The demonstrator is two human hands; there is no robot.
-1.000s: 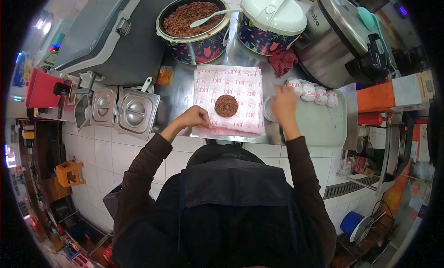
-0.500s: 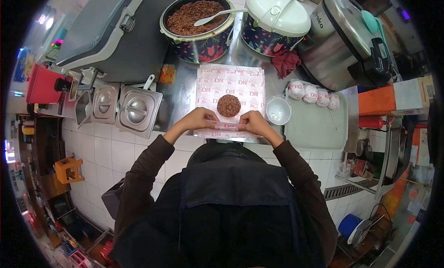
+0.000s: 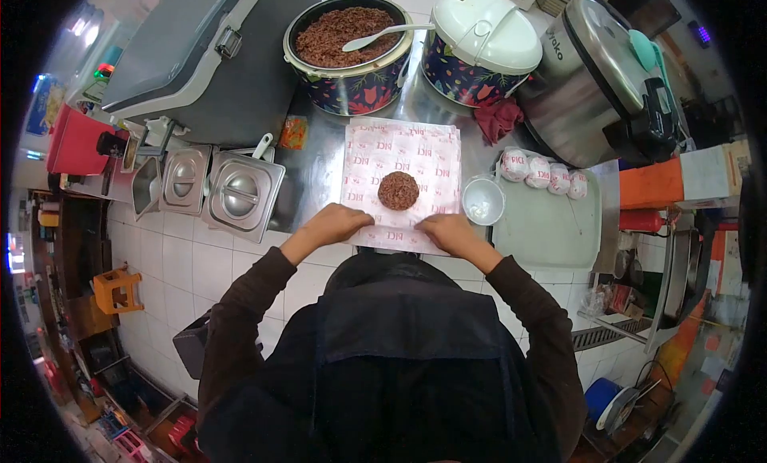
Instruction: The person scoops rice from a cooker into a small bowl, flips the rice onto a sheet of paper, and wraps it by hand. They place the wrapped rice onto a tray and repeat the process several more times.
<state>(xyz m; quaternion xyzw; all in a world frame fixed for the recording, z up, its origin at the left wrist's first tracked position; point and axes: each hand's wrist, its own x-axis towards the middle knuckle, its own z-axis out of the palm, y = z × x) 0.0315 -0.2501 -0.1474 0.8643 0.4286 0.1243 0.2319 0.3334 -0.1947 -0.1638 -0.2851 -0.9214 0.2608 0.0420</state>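
A round patty of reddish-brown cooked rice lies on white wrapping paper with red print, the top sheet of a stack. Both my hands are at the near edge of this sheet, just below the rice and not touching it. My left hand is closed with its fingertips on the left part of the edge. On the right part, my right hand has its thumb and fingers pressed together on the paper. Another printed sheet shows beneath, between the hands. A small white bowl stands beside my right hand.
Several wrapped balls line the back of a pale green tray at the right. Behind the paper stand an open pot of rice with a white paddle, a lidded pot and a steel cooker. Lidded steel pans are at the left.
My hands have come down towards me and further apart. The raised paper edge near the rice has been lowered. The whole view has shifted slightly.
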